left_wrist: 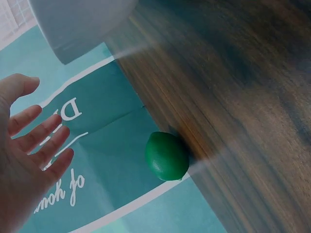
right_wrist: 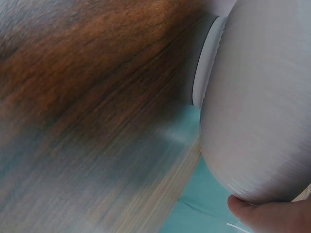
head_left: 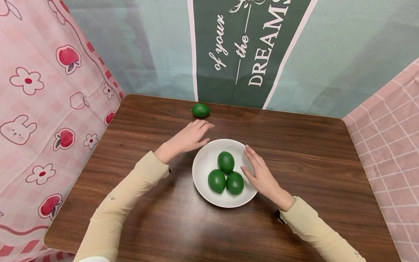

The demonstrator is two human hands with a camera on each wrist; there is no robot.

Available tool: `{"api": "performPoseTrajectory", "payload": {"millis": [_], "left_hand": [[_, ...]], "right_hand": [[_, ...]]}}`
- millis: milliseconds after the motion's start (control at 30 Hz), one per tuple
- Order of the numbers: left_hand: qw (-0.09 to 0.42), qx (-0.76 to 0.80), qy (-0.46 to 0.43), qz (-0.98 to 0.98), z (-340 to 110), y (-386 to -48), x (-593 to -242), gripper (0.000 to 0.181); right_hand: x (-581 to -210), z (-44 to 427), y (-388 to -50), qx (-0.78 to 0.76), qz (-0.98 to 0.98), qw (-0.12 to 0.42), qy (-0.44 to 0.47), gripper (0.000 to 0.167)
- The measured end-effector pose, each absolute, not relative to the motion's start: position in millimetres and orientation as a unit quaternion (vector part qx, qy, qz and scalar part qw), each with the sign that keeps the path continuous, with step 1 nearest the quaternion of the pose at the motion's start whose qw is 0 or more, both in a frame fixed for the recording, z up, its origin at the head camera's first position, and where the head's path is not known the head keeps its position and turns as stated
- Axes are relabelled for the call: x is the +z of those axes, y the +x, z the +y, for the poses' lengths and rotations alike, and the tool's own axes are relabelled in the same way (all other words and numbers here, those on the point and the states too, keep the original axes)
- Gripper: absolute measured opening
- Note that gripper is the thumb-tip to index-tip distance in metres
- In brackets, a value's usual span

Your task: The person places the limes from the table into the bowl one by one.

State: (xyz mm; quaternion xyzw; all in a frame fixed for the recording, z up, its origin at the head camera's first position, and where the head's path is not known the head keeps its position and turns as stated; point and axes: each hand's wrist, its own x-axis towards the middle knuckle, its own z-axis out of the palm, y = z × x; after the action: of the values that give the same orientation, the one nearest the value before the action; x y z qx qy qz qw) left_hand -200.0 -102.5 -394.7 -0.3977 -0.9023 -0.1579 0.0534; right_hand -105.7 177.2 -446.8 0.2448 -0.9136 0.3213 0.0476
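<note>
A white bowl (head_left: 203, 160) stands on the table with three green limes (head_left: 226, 162) grouped inside it. Near the table's back edge lies another lime (head_left: 200, 110), which the left wrist view also shows. My left hand (head_left: 188, 138) is between that lime and the bowl's left rim, fingers extended and spread, with nothing in its grasp. My right hand (head_left: 262, 178) rests at the bowl's right rim, its fingers fairly straight along the rim and its thumb over the inside. In the right wrist view the bowl's outer wall (right_wrist: 257, 97) hides most of that hand; one fingertip touches the rim.
The brown wooden table (head_left: 311, 163) carries the bowl and limes. Behind it hangs a blue-green cloth (head_left: 163, 47) with a dark lettered panel. A pink printed curtain (head_left: 42, 109) borders the left side, and a pink checked cloth (head_left: 392, 127) the right.
</note>
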Motion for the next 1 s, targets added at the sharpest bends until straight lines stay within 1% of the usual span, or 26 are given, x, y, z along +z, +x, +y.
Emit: {"api": "performPoseTrajectory", "payload": {"millis": [467, 1000], "left_hand": [[0.070, -0.150, -0.383, -0.909, -102, -212, -392, 0.043], [0.078, -0.149, -0.356, -0.919, -102, -228, -392, 0.043]], "right_hand": [[-447, 176, -106, 0.319, -0.915, 0.047, 0.243, 0.058], [-446, 176, -104, 0.322, -0.915, 0.042, 0.237, 0.058]]}}
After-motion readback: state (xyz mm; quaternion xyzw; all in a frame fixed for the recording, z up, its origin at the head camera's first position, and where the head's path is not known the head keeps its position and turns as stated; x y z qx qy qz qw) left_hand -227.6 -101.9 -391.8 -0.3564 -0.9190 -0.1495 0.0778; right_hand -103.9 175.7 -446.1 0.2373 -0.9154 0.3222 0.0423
